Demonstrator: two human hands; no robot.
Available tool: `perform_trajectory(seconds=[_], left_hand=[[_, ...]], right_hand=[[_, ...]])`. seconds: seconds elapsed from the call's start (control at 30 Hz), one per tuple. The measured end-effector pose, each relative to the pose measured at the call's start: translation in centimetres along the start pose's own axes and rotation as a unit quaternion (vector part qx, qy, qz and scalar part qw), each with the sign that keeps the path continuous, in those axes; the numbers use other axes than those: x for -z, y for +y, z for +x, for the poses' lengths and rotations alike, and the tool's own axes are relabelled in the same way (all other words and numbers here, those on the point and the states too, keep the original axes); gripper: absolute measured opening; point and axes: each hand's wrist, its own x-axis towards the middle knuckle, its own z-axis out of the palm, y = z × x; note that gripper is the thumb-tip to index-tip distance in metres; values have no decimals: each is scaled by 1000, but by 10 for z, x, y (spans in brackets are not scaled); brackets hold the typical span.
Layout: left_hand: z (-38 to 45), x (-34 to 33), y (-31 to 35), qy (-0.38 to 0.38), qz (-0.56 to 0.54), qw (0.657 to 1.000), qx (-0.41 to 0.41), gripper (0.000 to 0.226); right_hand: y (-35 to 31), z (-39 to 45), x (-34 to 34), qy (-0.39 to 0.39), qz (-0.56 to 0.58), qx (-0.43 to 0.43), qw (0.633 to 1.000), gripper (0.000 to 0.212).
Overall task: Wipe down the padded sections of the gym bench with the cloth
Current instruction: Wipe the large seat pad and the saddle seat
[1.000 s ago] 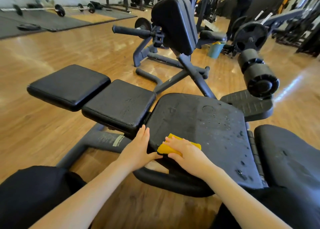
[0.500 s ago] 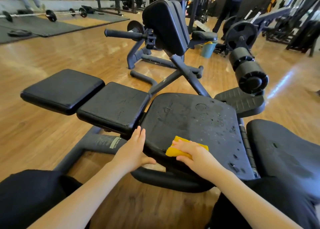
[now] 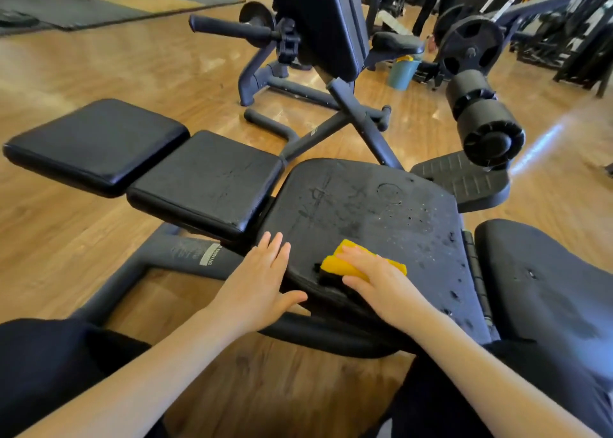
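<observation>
A black gym bench fills the view, with a large worn centre pad [image 3: 371, 215] dotted with droplets. Two smaller pads [image 3: 209, 182] [image 3: 96, 142] lie to its left and another pad [image 3: 544, 281] to its right. A folded yellow cloth [image 3: 335, 265] lies on the centre pad's near left part. My right hand [image 3: 381, 285] presses flat on the cloth with straight fingers. My left hand [image 3: 262, 281] rests open on the pad's left edge, thumb under the rim.
A foam roller [image 3: 484, 122] and a ribbed footplate [image 3: 464, 179] stand behind the centre pad. Another machine with an upright pad [image 3: 321, 23] and handle stands beyond. A teal bucket [image 3: 403, 72] sits on the wooden floor. A person's legs show at the back.
My right hand has slid the cloth a little to the right along the centre pad's near edge. My left hand has stayed on the pad's left edge.
</observation>
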Motion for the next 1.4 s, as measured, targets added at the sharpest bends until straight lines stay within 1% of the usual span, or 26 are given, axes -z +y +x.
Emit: perform_trajectory(seconds=[0.1,0.2,0.33,0.43,0.53,0.63,0.73,0.83,0.93,1.0,1.07,1.17,1.3,1.4], left_hand=[[12,16,-8,14,46,999,-8,82],[20,11,-3,2,51,999,-15,82],[27,-19,21,-18,13,1000,-11,82],[32,-30,27,-10,-7,1000,3,81],[33,-33,16,20,10,1000,16,93],[32,-34,4,18,14,1000,22,99],[37,-39,3,20,7,1000,23,97],[45,-48,16,26,-14,999,18,93],[58,-54,26,26,-31,999,16,82],[64,-54,27,27,-37,999,15,78],[66,-56,22,16,-32,999,18,72],[61,-59,7,-4,-24,999,44,70],[54,-65,-9,-21,-29,997,68,69],[56,-66,-10,-22,-47,996,75,67]], right_hand=[[0,40,16,24,6,-8,1000,46],[13,66,24,44,16,-44,998,45],[46,87,37,37,-25,-92,995,42],[62,111,46,56,-27,-118,991,42],[66,143,46,67,-18,-108,992,39],[66,166,40,66,8,-105,992,37],[76,175,39,59,-1,-95,994,36],[101,169,52,46,-21,-109,993,40],[130,162,71,61,-37,-158,985,45],[136,162,72,71,-40,-181,980,47],[132,163,61,79,-36,-174,981,45],[112,163,34,75,-17,-142,987,40],[93,150,5,20,-3,-99,995,39],[89,132,-2,-6,-7,-93,996,42]])
